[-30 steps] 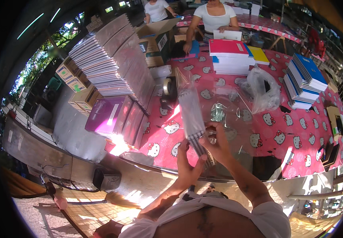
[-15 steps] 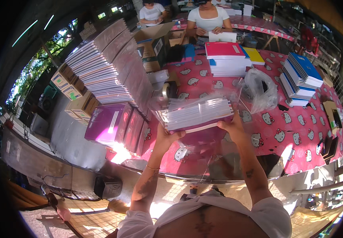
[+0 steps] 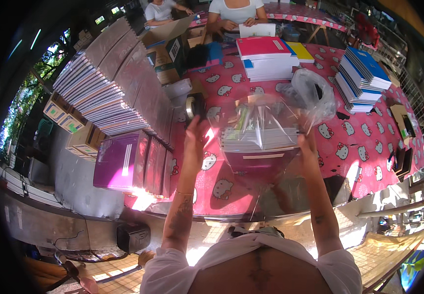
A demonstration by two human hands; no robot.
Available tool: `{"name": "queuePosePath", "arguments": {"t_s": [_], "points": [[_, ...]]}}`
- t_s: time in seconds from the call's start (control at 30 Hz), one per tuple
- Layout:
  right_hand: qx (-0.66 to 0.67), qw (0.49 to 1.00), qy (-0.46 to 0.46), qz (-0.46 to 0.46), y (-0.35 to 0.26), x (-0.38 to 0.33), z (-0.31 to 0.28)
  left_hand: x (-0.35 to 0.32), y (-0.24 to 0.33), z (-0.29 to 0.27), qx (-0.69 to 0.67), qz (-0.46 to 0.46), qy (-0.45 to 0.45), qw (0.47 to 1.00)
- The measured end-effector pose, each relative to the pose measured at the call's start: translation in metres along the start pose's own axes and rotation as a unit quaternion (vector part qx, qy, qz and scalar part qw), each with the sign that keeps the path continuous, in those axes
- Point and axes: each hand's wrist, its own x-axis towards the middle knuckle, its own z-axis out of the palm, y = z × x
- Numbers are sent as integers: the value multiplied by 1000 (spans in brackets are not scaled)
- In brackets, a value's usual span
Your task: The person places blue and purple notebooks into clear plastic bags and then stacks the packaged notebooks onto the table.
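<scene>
left hand (image 3: 195,139) gripping bag's left edge | right hand (image 3: 306,142) gripping right edge | clear bag (image 3: 261,117) held taut between hands so notebook bundle (image 3: 260,139) sits flat inside | tape roll (image 3: 193,106) just beyond left hand

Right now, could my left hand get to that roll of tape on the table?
Probably yes: the tape roll sits just beyond the left hand with nothing between, but that hand is holding the bagged stack of notebooks.
</scene>
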Motion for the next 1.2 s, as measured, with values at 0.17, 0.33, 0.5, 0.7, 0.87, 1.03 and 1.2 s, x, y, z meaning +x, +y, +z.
{"name": "queuePosePath", "arguments": {"t_s": [0.17,0.33,0.5,0.7,0.87,1.03,1.2], "points": [[-401,844,-181,-306,-92,15,83,75,-26,-160,251,-60,143,955],[-572,692,-327,-294,-69,29,119,94,-62,-152,229,-148,99,957],[-542,700,-330,-328,-72,22,138,52,-98,-159,88,-215,187,954],[-561,707,-352,-249,-70,8,149,67,-72,-167,729,45,36,683],[-604,666,-279,-338,-79,3,166,42,37,-59,154,-30,-133,979],[-642,629,-311,-309,-72,10,179,47,88,5,40,73,-336,938],[-596,676,-368,-228,-66,17,165,63,123,32,283,159,-392,861]]}}
